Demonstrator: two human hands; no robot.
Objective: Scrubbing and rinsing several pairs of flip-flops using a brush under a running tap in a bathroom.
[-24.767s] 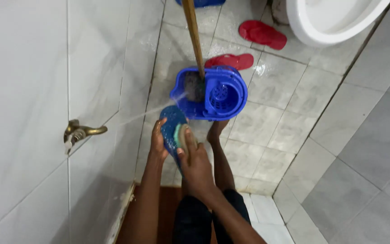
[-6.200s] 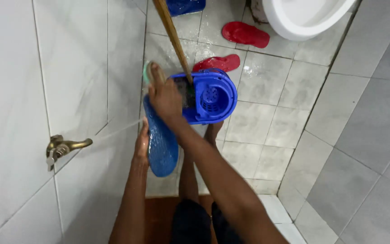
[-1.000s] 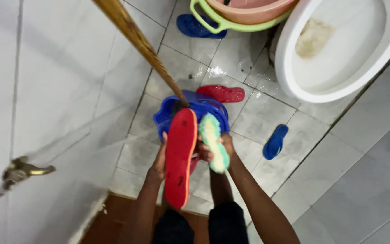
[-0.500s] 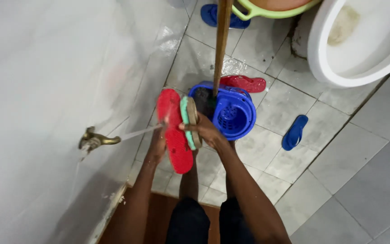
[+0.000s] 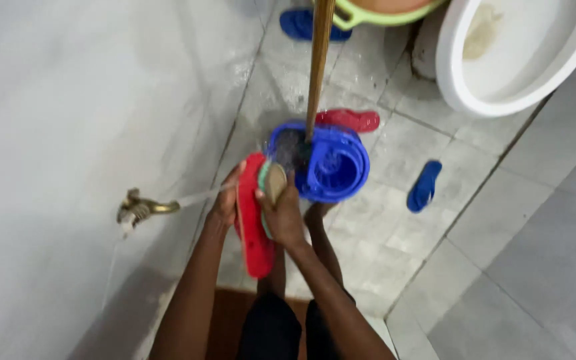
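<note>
Wet tiled floor (image 5: 395,240) carries blue mop bucket (image 5: 331,167), apparently three scattered slippers.

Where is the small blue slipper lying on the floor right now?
In the head view, the blue slipper lies on the floor tiles right of the blue mop bucket, below the toilet bowl.

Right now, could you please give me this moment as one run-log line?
left hand: holds red flip-flop | right hand: presses scrub sponge on it | tap: running | mop bucket: just beyond

A single head-worn camera looks steeply down over the person's forearms at a wet tiled floor (image 5: 395,227), close to the hands; tiled wall at nine o'clock, toilet bowl (image 5: 515,60) at one o'clock.
</note>
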